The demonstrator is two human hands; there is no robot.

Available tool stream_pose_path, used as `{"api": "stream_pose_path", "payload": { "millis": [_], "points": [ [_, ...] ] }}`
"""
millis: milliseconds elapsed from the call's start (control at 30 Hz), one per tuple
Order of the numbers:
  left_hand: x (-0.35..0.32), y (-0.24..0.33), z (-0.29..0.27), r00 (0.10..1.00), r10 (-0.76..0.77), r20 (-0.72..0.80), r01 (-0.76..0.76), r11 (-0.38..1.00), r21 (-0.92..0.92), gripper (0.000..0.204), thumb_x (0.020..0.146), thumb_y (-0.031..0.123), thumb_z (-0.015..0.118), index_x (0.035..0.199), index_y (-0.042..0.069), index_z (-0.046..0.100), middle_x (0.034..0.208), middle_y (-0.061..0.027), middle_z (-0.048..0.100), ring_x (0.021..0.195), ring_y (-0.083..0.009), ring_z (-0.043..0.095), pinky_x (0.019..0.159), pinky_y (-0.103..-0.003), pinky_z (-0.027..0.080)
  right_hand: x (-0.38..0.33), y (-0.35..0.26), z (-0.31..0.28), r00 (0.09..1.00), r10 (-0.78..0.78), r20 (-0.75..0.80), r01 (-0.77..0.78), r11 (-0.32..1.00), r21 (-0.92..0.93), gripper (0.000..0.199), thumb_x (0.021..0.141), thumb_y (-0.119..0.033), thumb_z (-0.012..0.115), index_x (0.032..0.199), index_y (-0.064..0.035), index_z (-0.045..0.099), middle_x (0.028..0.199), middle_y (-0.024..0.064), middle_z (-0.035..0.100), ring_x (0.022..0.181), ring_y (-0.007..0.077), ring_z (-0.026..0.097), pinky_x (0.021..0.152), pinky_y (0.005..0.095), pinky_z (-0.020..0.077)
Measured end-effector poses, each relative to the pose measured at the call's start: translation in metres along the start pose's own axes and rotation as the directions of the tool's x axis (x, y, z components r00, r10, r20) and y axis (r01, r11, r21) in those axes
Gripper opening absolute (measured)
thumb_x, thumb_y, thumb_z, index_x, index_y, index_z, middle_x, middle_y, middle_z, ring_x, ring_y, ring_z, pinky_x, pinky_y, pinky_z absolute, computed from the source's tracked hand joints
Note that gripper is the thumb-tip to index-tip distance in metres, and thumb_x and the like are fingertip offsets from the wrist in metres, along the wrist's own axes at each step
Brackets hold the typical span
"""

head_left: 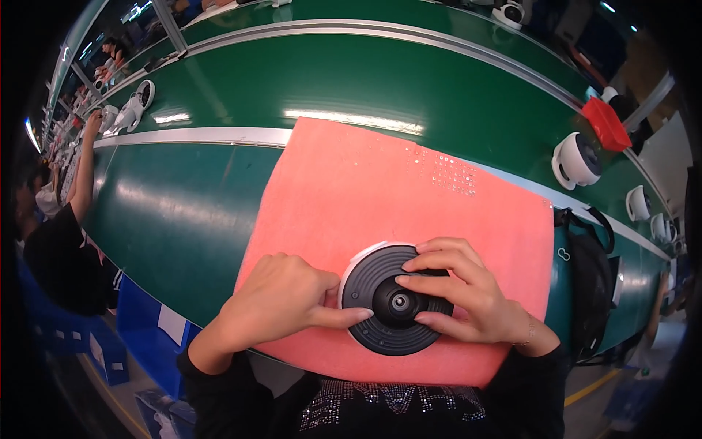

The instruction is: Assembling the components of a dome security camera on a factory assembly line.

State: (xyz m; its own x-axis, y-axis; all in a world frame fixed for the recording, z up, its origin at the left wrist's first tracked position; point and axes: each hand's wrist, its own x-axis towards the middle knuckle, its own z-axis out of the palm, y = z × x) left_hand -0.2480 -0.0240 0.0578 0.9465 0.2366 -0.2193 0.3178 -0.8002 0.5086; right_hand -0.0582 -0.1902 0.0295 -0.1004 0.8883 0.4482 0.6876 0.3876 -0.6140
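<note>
Near the worktop's front edge, on a pink foam pad: round black camera unit, pinched by left hand and right hand, fingers curled on its face. At far right edge, red bin, contents not visible. Below front edge, blue boxes with white labels.

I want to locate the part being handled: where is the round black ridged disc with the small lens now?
In the head view, the round black ridged disc lies low-centre on the pink foam mat, between left hand and right hand.

Matt black plastic disc; pink foam pad; glossy green belt.
</note>
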Motion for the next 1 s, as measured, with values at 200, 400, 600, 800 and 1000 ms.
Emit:
{"api": "stream_pose_path", "payload": {
  "millis": [200,400,600,800,1000],
  "points": [
    [-0.003,0.002,-0.002,0.999,0.023,-0.033,-0.02,0.997,0.076,0.046,0.07,0.045,0.067,0.052,0.004,0.058,0.044,-0.0033,0.052,0.041,-0.0219,0.053,0.044,-0.031,0.04,0.008,-0.015,-0.009,0.977,0.105,0.185,-0.083,0.989,-0.121,0.048,0.079,-0.025,0.063,0.122,-0.0094,0.05,0.128,0.0192,0.038,0.114,0.0363,0.036,0.096,0.0452,0.0321],
    [0.007,-0.016,0.029,0.993,-0.032,0.115,0.077,0.906,-0.417,0.054,0.076,0.049,0.061,0.098,-0.001,0.063,0.078,-0.0178,0.064,0.073,-0.0266,0.064,0.068,-0.033,0.049,-0.014,0.012,0.018,0.813,0.521,0.259,-0.557,0.57,0.604,0.051,0.09,-0.03,0.048,0.129,-0.0014,0.033,0.121,0.017,0.044,0.114,0.0251,0.045,0.098,0.0358,0.0334],
    [-0.006,0.007,0.04,0.95,0.038,-0.311,-0.228,0.766,-0.601,0.08,0.068,0.022,0.074,0.13,-0.007,0.032,0.106,-0.0224,0.058,0.097,-0.027,0.061,0.085,-0.037,0.049,0.003,-0.006,0.009,0.877,0.475,0.078,-0.4,0.629,0.667,0.054,0.08,-0.015,0.065,0.122,-0.0038,0.033,0.118,0.0145,0.046,0.112,0.02,0.046,0.097,0.0325,0.0352],
    [-0.005,0.018,0.016,0.819,0.216,-0.532,-0.388,0.89,-0.237,0.087,0.062,0.022,0.077,0.129,-0.011,0.032,0.098,-0.0229,0.06,0.089,-0.0279,0.064,0.073,-0.034,0.054,0.033,-0.002,-0.004,0.962,0.198,-0.188,-0.135,0.944,0.303,0.069,0.06,-0.031,0.081,0.11,-0.0018,0.043,0.101,0.0173,0.057,0.095,0.027,0.059,0.084,0.0348,0.0463],
    [0.024,0.003,-0.024,0.689,0.322,-0.649,-0.515,0.848,-0.127,0.09,0.059,0.019,0.076,0.13,-0.012,0.031,0.103,-0.0214,0.059,0.091,-0.0235,0.062,0.072,-0.03,0.053,0.077,0.005,-0.026,0.934,0.083,-0.346,0.077,0.902,0.425,0.081,0.059,-0.033,0.081,0.12,-0.0038,0.036,0.11,0.0163,0.055,0.103,0.0262,0.054,0.09,0.0351,0.042]
  ]
}}
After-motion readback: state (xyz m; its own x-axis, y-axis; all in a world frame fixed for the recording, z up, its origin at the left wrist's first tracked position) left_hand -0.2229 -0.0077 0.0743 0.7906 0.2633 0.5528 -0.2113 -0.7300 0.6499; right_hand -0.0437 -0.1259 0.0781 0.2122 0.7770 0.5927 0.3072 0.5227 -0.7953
